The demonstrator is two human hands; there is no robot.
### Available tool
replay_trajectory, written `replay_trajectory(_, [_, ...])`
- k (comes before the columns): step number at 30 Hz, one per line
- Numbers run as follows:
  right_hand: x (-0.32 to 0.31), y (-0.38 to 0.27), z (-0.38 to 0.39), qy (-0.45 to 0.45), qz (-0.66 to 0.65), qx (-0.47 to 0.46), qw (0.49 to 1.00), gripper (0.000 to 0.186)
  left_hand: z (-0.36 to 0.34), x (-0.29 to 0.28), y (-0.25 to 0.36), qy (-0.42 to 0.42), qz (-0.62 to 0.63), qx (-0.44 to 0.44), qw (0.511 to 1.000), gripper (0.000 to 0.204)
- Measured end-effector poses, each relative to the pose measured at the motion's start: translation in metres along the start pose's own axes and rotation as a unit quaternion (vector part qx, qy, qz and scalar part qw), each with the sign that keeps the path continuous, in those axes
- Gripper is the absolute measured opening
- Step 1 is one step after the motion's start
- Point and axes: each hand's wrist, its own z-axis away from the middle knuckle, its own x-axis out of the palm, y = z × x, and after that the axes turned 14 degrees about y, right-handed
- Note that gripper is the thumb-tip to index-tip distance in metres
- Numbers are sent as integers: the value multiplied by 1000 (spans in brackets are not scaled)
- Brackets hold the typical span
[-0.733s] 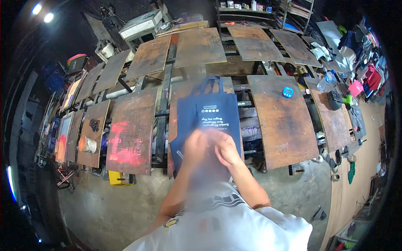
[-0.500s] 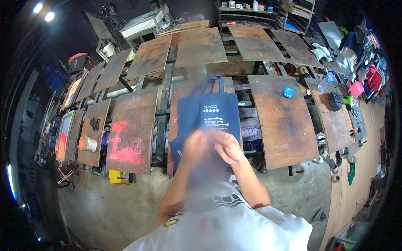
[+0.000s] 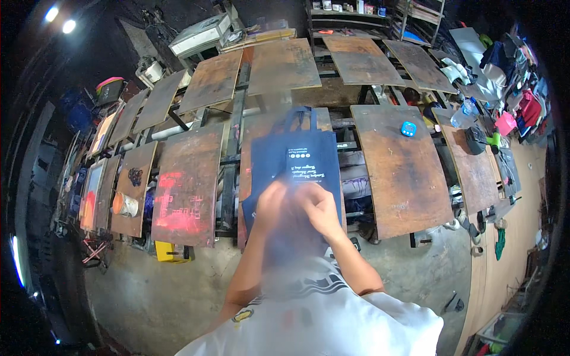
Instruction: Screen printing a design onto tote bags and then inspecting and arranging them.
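Note:
A navy blue tote bag (image 3: 267, 157) with white print lies on a board, its two handles pointing away from me. My left hand (image 3: 270, 204) is over the bag's near half, its fingers bent inward and blurred by a hazy smear down the middle of the view. Close beside it, my right hand (image 3: 318, 207) is closed, with thumb and fingers drawn together over the bag. Between the hands the smear hides the fingertips, so whatever they pinch, if anything, cannot be made out.
Rows of stained boards (image 3: 404, 178) stand on dark metal frames. One to the right carries a small blue timer (image 3: 408, 129). Farther right are a clear plastic bottle (image 3: 464, 114) and a black and green tool (image 3: 478, 140). A white tub (image 3: 124, 204) sits at left.
My right hand's fingers have curled in more, and its palm has turned down. My left hand stays near the same spot. The bag lies as before.

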Motion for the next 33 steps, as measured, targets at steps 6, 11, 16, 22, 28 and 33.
replay_trajectory(6, [9, 14, 7, 25, -37, 15, 999, 12, 19, 20, 27, 59, -170, 140, 974, 25])
replay_trajectory(11, [12, 8, 9, -13, -11, 12, 1000, 15, 16, 12, 11, 72, -139, 169, 973, 27])
replay_trajectory(16, [10, 10, 6, -55, -156, 205, 965, 14, 14, 9, -8, 88, 55, 31, 994, 27])
replay_trajectory(22, [17, 1, 5, -51, -188, 206, 959, 13, 19, 5, -2, 49, 1, 1, 999, 27])
replay_trajectory(28, [9, 8, 1, -105, -44, 90, 989, 21, 14, 2, -21, 42, 18, 15, 999, 28])
replay_trajectory(33, [12, -1, 9, -66, -182, 194, 962, 15, -1, -12, -35, 53, 89, 24, 994, 26])
